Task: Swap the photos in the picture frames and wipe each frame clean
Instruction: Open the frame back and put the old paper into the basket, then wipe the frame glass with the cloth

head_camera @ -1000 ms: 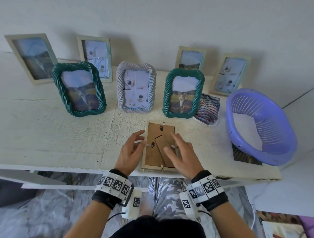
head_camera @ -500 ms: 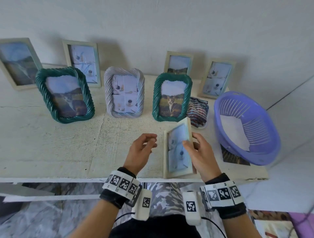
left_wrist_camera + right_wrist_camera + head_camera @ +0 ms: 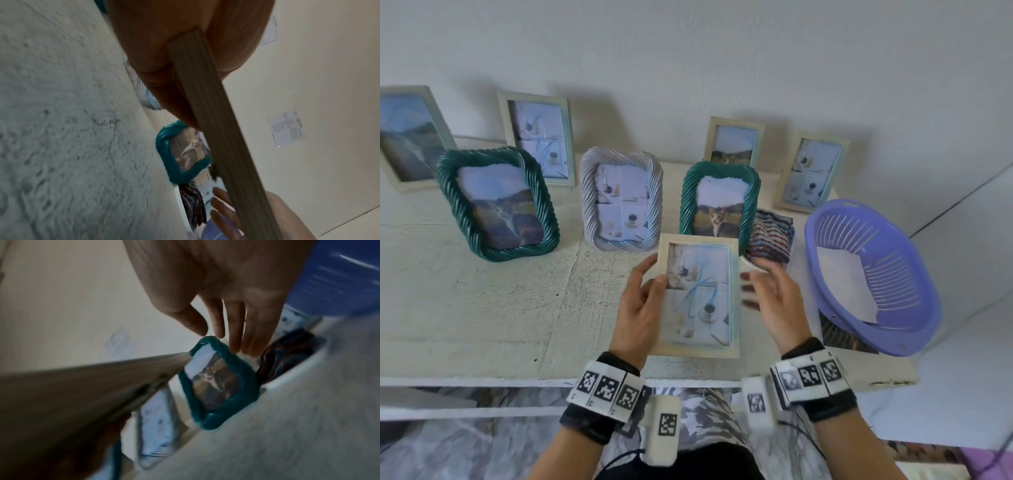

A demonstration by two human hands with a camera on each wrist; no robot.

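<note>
My left hand (image 3: 643, 301) holds a pale wooden picture frame (image 3: 700, 294) by its left edge, thumb on the front, glass side up above the table's front edge. The frame holds a pale blue photo of a cup. In the left wrist view the frame's edge (image 3: 218, 129) runs out from under my fingers. My right hand (image 3: 774, 301) hovers just right of the frame with fingers spread, holding nothing; in the right wrist view its fingers (image 3: 232, 318) hang straight. A folded striped cloth (image 3: 770, 236) lies on a small white dish behind the right hand.
Several framed photos stand along the wall: two green rope frames (image 3: 498, 202) (image 3: 719, 202), a grey rope frame (image 3: 621, 202) and pale wooden ones (image 3: 541, 137). A purple basket (image 3: 873, 274) with white paper inside sits at the right, over a dark photo (image 3: 842, 335).
The wooden frame lay face down under both hands, was turned up on edge by the right hand, and now faces up in my left hand. The right hand has let go.
</note>
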